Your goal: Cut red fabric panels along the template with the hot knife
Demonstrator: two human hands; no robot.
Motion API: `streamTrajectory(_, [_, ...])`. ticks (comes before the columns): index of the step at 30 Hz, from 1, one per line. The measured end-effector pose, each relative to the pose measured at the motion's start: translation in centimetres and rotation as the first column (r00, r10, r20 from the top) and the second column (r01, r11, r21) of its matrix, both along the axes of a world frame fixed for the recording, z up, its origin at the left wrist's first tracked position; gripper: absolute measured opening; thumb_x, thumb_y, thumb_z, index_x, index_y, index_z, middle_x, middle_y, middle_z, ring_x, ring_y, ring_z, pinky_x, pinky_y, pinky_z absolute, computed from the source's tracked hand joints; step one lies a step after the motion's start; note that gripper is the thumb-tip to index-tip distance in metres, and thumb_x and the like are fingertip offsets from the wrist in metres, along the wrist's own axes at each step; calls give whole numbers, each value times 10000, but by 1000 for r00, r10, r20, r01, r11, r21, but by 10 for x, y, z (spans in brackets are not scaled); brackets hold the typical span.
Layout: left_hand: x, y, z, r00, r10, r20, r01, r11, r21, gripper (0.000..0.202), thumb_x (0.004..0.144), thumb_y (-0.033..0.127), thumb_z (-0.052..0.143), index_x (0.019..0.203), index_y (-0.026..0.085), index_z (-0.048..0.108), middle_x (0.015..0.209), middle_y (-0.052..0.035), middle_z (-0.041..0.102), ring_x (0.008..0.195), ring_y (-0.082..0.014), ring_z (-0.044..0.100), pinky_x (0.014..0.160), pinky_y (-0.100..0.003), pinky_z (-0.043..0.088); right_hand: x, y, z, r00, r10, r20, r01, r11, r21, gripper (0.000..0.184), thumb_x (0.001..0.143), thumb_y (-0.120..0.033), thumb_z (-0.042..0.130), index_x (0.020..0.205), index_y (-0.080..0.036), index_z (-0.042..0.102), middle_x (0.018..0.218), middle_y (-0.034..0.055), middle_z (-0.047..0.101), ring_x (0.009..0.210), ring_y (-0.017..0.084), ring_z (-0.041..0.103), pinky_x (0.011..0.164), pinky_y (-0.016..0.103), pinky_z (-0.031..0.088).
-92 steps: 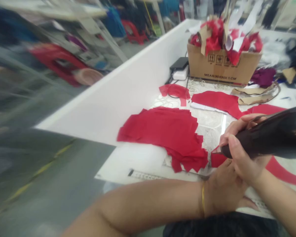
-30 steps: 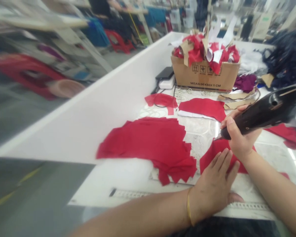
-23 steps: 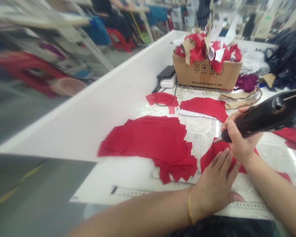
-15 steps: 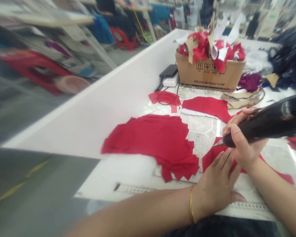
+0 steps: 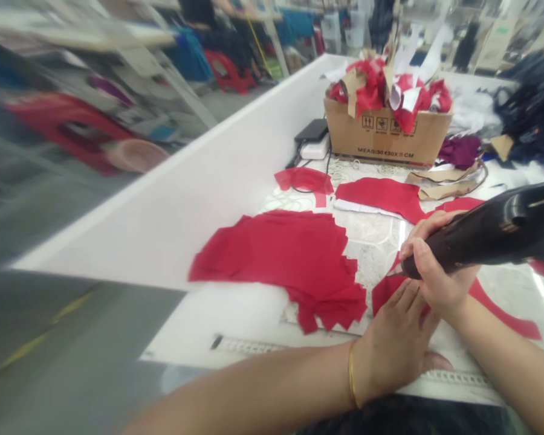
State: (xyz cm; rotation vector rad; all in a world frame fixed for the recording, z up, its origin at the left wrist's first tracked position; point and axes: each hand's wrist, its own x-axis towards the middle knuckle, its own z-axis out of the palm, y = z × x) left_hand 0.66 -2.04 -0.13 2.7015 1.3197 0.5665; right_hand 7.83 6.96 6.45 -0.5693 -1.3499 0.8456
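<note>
Seen from the head camera, the right hand (image 5: 437, 266) wraps around a black handheld tool (image 5: 485, 232), its fingers curled over the top and its thumb pressed along the side, gripping it firmly. The tool's thin metal tip (image 5: 395, 273) points left and down at the upper edge of a red cloth piece (image 5: 387, 293). The left hand (image 5: 392, 347) lies spread and flat just below, its fingers (image 5: 410, 296) resting on that same piece, and a gold bangle (image 5: 352, 382) circles the left wrist. A metal ruler (image 5: 247, 345) runs along the near side under the left forearm. Left of the hands lies a large jagged red cloth (image 5: 276, 266) on a white sheet (image 5: 199, 320). Farther off are a smaller red piece (image 5: 381, 198) over a white strip (image 5: 362, 209) and a red scrap (image 5: 304, 180). A curved red strip (image 5: 503, 317) lies to the right. At the far end, a cardboard box (image 5: 387, 140) overflows with red and white scraps (image 5: 390, 90), with a black case (image 5: 311, 130) on a white box (image 5: 315, 150) to its left. Tan strips (image 5: 444, 187), purple cloth (image 5: 460, 151) and a dark cloth pile (image 5: 530, 103) lie to its right. A white board (image 5: 163, 205) runs along the left side, with a red stool (image 5: 226, 63) and a pink basin (image 5: 136, 156) blurred beyond it.
</note>
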Motion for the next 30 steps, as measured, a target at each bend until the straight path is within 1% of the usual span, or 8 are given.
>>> streamTrajectory(4, [-8,6,1,998,-52,42,51,998,28,929,956,792,375,1502,43,437,1500,-259,521,1455,-385,457,1216,-531,387,12,7,6,999,29,-33,-28,999,28,308,867,-202,674,1118,-273,509,692,-79,622,523,132,601,539,304,549])
streamTrajectory(7, [-14,10,4,999,-51,7,50,997,61,898,985,747,401,1509,18,417,1559,-288,446,1495,-420,396,1207,-532,398,26,21,8,998,-32,-57,36,997,63,289,877,-211,696,1109,-264,531,674,-82,636,503,131,603,519,300,533])
streamTrajectory(10, [-18,12,5,1000,-14,-20,16,997,75,839,1002,708,438,1508,39,430,1572,-273,443,1519,-396,368,1214,-506,396,37,38,5,992,-106,-73,110,992,61,287,865,-242,740,1088,-246,559,665,-77,646,495,139,624,496,297,529])
streamTrajectory(14, [-19,12,3,999,9,-31,-7,999,54,817,1005,707,440,1521,74,440,1591,-243,436,1526,-361,371,1216,-489,396,43,50,0,985,-151,-89,157,986,63,298,848,-268,768,1070,-238,571,658,-82,650,465,139,627,469,290,529])
streamTrajectory(19, [-20,13,3,998,-3,-55,7,998,70,802,1011,695,439,1502,61,462,1565,-240,474,1509,-365,398,1200,-460,419,42,47,-1,988,-142,-56,145,988,50,278,860,-234,720,1092,-246,568,647,-87,649,466,128,623,472,269,531])
streamTrajectory(24, [-21,15,5,999,-8,-46,11,998,66,778,1017,678,451,1487,59,478,1559,-243,480,1495,-368,420,1195,-454,424,40,45,-3,977,-201,-77,203,979,12,274,805,-207,748,1015,-228,574,661,-75,666,488,125,643,484,257,550])
streamTrajectory(28, [-21,15,4,999,-17,-37,20,997,71,791,1007,683,469,1483,51,482,1555,-247,483,1491,-369,426,1200,-459,419,40,45,-4,974,-210,-88,210,978,-9,273,798,-232,768,981,-230,566,654,-84,653,488,124,647,500,261,561])
streamTrajectory(30, [-21,15,4,999,-3,-44,6,998,70,781,1013,677,461,1487,58,483,1563,-245,475,1493,-368,425,1204,-464,416,43,45,-2,978,-193,-75,194,981,-1,288,819,-265,772,1014,-239,561,651,-86,652,471,124,634,481,263,550])
